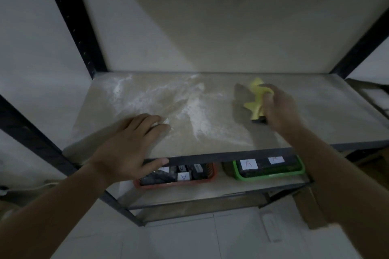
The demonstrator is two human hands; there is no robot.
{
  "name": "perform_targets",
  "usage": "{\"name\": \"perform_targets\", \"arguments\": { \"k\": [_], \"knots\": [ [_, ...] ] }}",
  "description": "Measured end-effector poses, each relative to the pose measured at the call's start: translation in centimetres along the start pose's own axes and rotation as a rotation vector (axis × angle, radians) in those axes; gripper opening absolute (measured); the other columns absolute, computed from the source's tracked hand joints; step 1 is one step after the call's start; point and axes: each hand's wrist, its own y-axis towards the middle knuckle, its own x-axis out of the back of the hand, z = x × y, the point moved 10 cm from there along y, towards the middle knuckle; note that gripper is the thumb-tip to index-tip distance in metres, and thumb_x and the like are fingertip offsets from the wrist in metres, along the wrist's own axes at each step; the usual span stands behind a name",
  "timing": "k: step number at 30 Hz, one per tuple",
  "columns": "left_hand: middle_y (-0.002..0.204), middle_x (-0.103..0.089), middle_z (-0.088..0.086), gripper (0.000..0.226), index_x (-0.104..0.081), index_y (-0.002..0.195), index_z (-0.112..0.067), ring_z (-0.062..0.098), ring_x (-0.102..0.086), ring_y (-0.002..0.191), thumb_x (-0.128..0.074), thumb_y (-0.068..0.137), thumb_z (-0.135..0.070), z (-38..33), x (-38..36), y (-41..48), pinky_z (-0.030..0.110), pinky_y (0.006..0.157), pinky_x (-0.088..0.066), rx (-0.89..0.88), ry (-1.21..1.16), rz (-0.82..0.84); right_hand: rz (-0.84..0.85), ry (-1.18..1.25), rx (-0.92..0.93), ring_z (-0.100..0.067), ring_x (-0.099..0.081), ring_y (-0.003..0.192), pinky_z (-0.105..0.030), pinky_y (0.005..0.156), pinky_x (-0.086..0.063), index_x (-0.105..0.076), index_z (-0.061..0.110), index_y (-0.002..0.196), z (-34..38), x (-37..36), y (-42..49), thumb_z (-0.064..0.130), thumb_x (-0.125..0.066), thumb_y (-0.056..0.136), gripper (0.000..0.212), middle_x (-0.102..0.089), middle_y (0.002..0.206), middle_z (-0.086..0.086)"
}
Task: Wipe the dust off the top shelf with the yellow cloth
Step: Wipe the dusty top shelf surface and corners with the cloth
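Head view, dim and slightly blurred: the right hand [281, 109] is curled closed around the yellow cloth [257, 99], fingers wrapped over its upper part, with crumpled folds sticking out of the fist toward the back wall and toward the person's left. A small dark piece [259, 120] shows at the lower end of the cloth, right against the heel of that grip; what it is cannot be told. The cloth is over the right half of the top shelf [315, 111], with its shadow falling just left of the grip; whether the fabric is pressed on the board or held slightly above it cannot be told. Well to the left of the grip, white dust [195, 115] lies smeared in streaks and patches across the middle and back-left of the board. Beyond the dust, the left hand [128, 143] rests flat with fingers straight on the board, its thumb hooked over the dark front rail [231, 154]. Below and nearer than the grip, on the lower shelf [210, 193], a green basket [271, 175] sits almost straight under it, and an orange basket [179, 184] sits to its left; both hold dark items with white paper labels [248, 163] marked A.
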Motion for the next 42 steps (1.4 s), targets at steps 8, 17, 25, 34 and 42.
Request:
{"name": "perform_targets", "arguments": {
  "k": [8,17,25,34,42],
  "knots": [
    [0.147,-0.049,0.011,0.076,-0.051,0.147,-0.013,0.032,-0.048,0.135,-0.049,0.094,-0.067,0.0,0.2,0.1,0.046,0.112,-0.039,-0.008,0.009,-0.025,0.081,-0.209,0.064,-0.045,-0.056,0.107,-0.044,0.088,-0.046,-0.048,0.002,0.133,-3.1,-1.8,-3.8,0.025,-0.037,0.091,0.049,-0.053,0.131,-0.026],
    [0.151,-0.048,0.008,0.076,-0.049,0.150,-0.014,0.030,-0.047,0.137,-0.043,0.098,-0.069,-0.1,0.1,0.1,0.044,0.115,-0.036,0.001,0.003,-0.016,0.263,0.157,0.195,-0.028,-0.053,0.115,-0.023,0.086,-0.037,-0.042,0.010,0.140,11.4,-9.6,-3.4,0.023,-0.036,0.102,0.041,-0.055,0.131,-0.012],
    [0.151,-0.047,0.007,0.078,-0.049,0.150,-0.013,0.028,-0.045,0.138,-0.049,0.094,-0.067,-0.1,0.3,0.0,0.043,0.115,-0.036,0.027,0.020,-0.013,0.139,-0.016,0.022,-0.040,-0.057,0.107,-0.039,0.084,-0.044,-0.046,0.010,0.137,-4.4,-2.4,2.8,0.033,-0.034,0.089,0.055,-0.055,0.130,-0.024],
    [0.154,-0.048,0.008,0.079,-0.047,0.153,-0.014,0.027,-0.041,0.139,-0.046,0.096,-0.068,-0.1,0.3,0.1,0.038,0.115,-0.026,0.039,0.052,-0.004,0.304,-0.058,0.361,-0.032,-0.039,0.131,-0.037,0.101,-0.039,-0.034,0.014,0.144,9.1,-11.0,-1.0,0.039,-0.046,0.090,0.061,-0.036,0.149,-0.012],
    [0.155,-0.047,0.005,0.079,-0.045,0.154,-0.017,0.026,-0.042,0.141,-0.051,0.095,-0.069,0.0,0.5,0.0,0.038,0.117,-0.028,0.050,0.002,0.007,0.490,0.265,0.460,-0.021,-0.051,0.128,-0.015,0.099,-0.034,-0.048,0.014,0.141,9.2,-9.4,1.1,0.017,-0.061,0.090,0.053,-0.047,0.146,-0.004]
  ]
}}
